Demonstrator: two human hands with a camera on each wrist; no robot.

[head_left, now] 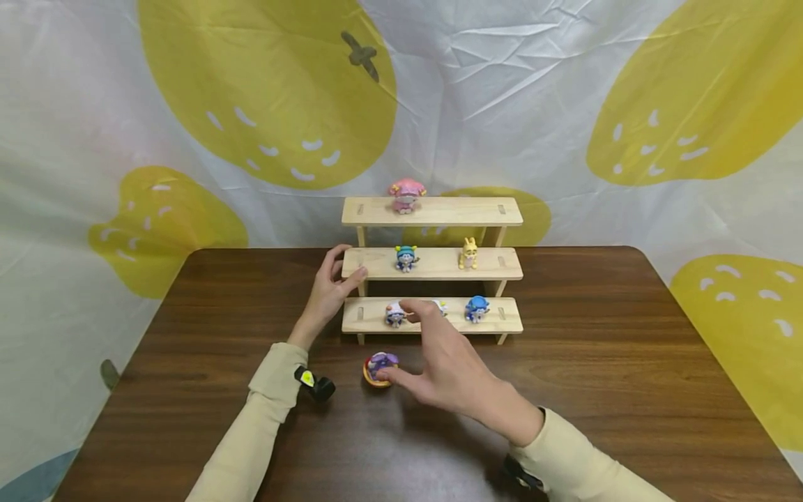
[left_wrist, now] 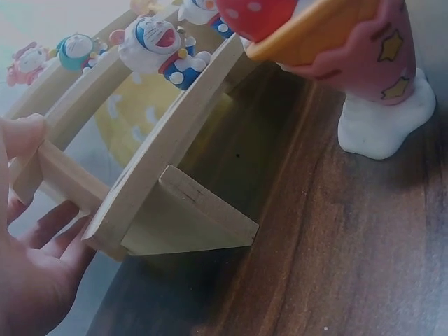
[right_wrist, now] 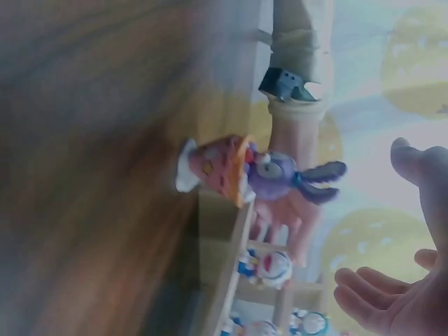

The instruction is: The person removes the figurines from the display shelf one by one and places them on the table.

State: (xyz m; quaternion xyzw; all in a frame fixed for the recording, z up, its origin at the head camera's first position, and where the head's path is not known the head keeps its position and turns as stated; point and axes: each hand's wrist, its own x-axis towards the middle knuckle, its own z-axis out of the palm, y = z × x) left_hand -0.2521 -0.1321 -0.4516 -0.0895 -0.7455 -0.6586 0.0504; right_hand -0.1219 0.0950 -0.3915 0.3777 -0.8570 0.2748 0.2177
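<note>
My left hand (head_left: 324, 293) grips the left end of the middle tier of a wooden three-tier display shelf (head_left: 433, 262), thumb on top and fingers round the end. My right hand (head_left: 454, 366) is held above the table in front of the shelf, its thumb and fingers spread apart with nothing between them. Below and beside it stands a purple long-eared figurine (right_wrist: 276, 176) in a pink and orange cup (right_wrist: 220, 168) on a white base. In the head view the right thumb overlaps this figurine; the right wrist view shows a gap between them.
A pink figurine (head_left: 406, 195) stands on the top tier. The middle tier holds a teal-hatted figurine (head_left: 406, 259) and a yellow one (head_left: 468, 254). On the bottom tier are a white-hatted figurine (head_left: 395, 314), one partly hidden behind my right hand, and a blue one (head_left: 477, 309).
</note>
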